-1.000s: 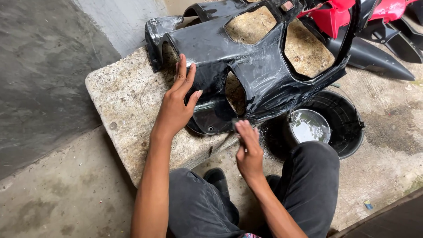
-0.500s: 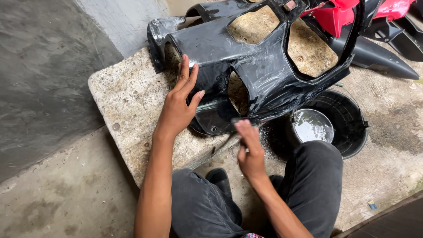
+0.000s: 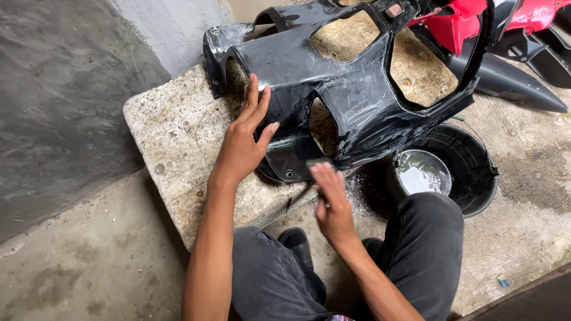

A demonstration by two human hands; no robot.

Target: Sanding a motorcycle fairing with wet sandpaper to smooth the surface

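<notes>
On a rough concrete slab (image 3: 178,131) beside a grey wall (image 3: 65,89), wet black motorcycle fairing (image 3: 357,95), left hand (image 3: 244,145) open flat against it, right hand (image 3: 330,199) pinching a small dark sanding pad (image 3: 319,162) at its lower edge, black water bucket (image 3: 470,172) adjacent, red fairing (image 3: 464,24) behind.

Hands (image 3: 285,172) on wet black fairing (image 3: 351,89)
</notes>
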